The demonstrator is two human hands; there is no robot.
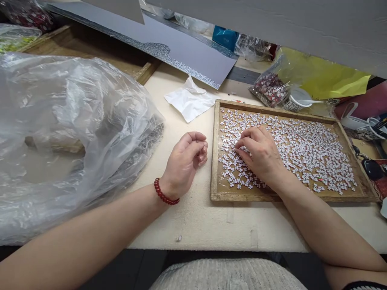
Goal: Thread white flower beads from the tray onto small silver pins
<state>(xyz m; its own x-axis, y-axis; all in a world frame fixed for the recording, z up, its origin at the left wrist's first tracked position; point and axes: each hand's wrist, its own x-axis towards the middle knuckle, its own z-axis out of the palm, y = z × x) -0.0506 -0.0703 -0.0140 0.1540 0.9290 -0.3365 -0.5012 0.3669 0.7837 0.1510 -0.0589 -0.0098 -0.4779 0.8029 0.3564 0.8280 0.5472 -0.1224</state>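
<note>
A shallow wooden tray [214, 169] holds a great many small white pieces [314, 149] with dark reddish edges, spread in a loose layer. My right hand [261, 155] reaches into its left part, thumb and forefinger pinched together down among the pieces. Whatever sits between those fingertips is too small to make out. Just left of the tray, above the table, my left hand [187, 159] is closed, its thumb pressed to the curled fingers. Its contents, if any, cannot be made out. A red bead bracelet [165, 193] circles the left wrist.
A large clear plastic bag [121, 104] covers the left side. A crumpled white tissue [190, 100] lies behind my left hand. Beyond the tray stand a bag of patterned pieces [270, 88] and a white cup [298, 98]. One small piece [179, 238] lies near the front edge.
</note>
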